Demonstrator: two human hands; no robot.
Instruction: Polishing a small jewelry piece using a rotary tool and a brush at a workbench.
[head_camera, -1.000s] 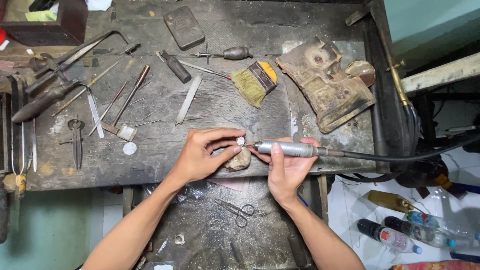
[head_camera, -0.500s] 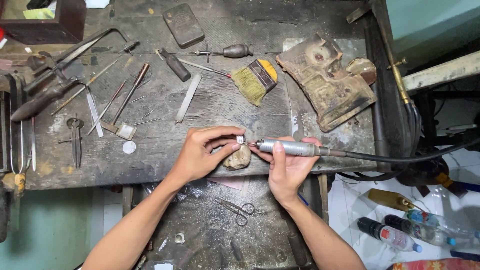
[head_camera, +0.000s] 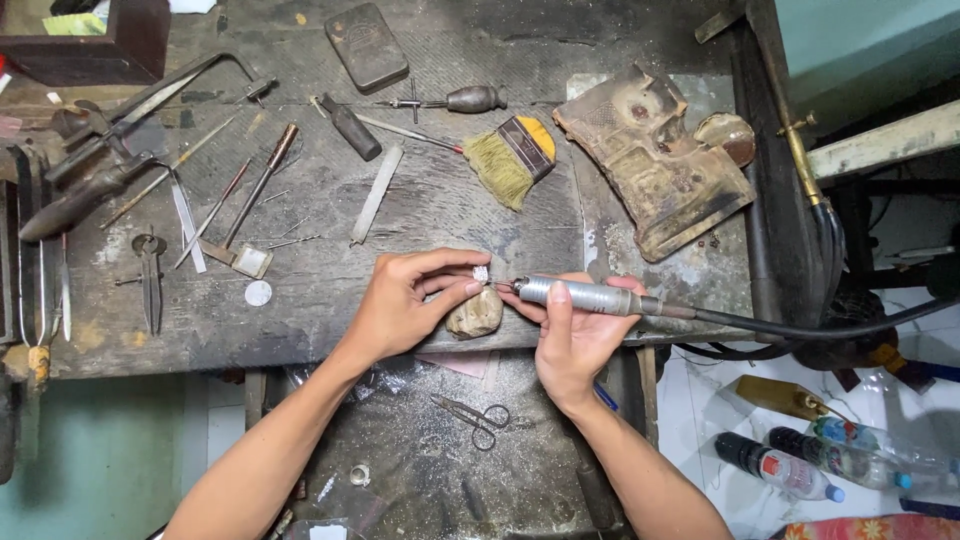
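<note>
1. Left hand (head_camera: 405, 305): forearm rising from lower left, fingers curled, thumb and forefinger pinched together at their tips.
2. Right hand (head_camera: 575, 325): just beside it, palm up, fingers wrapped closed, forearm from lower right.

We are looking at a small craft workshop, likely a jeweller's. The scarred, grimy wooden tabletop (head_camera: 300, 320) carries hand tools: files (head_camera: 376, 194), pliers (head_camera: 150, 278), a saw frame (head_camera: 150, 95), a brush (head_camera: 512, 160) and a worn leather pad (head_camera: 655, 165). A rotary handpiece (head_camera: 585, 296) on a flexible shaft (head_camera: 800, 328) lies across its front edge, a brass torch (head_camera: 797, 150) hangs at the side, and scissors (head_camera: 472, 415) rest in a tray (head_camera: 400, 450) below.
</note>
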